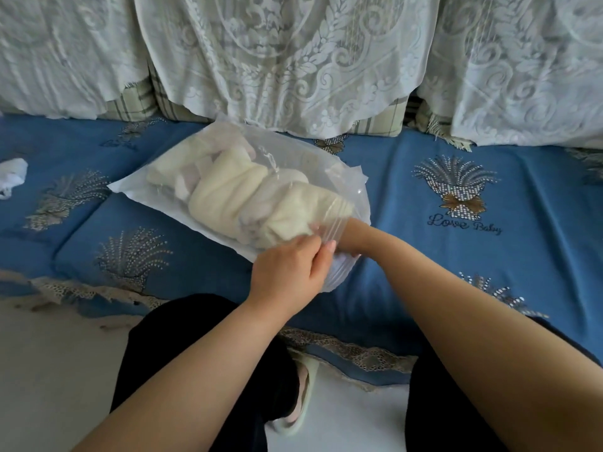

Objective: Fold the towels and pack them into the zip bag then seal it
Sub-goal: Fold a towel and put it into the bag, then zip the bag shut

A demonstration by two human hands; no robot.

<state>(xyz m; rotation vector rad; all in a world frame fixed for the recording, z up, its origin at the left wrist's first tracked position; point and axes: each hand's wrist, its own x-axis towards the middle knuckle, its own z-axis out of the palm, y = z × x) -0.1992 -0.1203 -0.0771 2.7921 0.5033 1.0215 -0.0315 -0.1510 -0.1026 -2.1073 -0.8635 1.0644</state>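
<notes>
A clear plastic zip bag [156, 187] lies on the blue sofa seat with its mouth toward me. Several folded cream and pale pink towels [228, 190] fill it. My left hand [287, 272] pinches the near edge of the bag's mouth between thumb and fingers. My right hand [350, 238] reaches into the mouth of the bag; its fingers are hidden behind the plastic and my left hand, so only the wrist and the base of the hand show.
The blue patterned sofa cover [456, 256] spreads left and right of the bag. White lace covers [293, 60] hang over the backrest. A crumpled white plastic bag [11, 176] lies at the far left. My knees and a slipper [300, 396] are below, above a pale floor.
</notes>
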